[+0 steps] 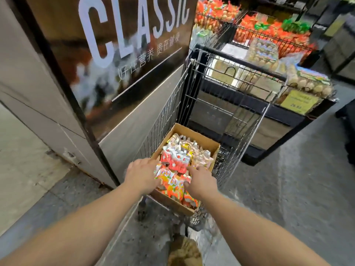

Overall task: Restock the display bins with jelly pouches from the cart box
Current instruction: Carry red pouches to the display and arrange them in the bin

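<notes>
While the jelly pouches (175, 175) lie heaped in the cardboard box (205, 143) inside the wire cart (240, 131), left hand (141, 173) and right hand (201, 181) flank the near pile, fingers reaching in; whether either grips any, I cannot tell.

I see both arms reaching down into a cardboard box (208, 143) that sits in a wire cart (221, 104). My left hand (141, 173) lies at the box's left edge, palm down on the orange pouches (172, 182). My right hand (201, 181) rests on the pouches toward the right side; whether its fingers (193, 168) grip anything I cannot tell. Red and silver pouches fill the far half. A dark "CLASSIC" sign (123, 45) stands left, and wire bins (272, 35) of orange and green goods lie beyond the cart.
</notes>
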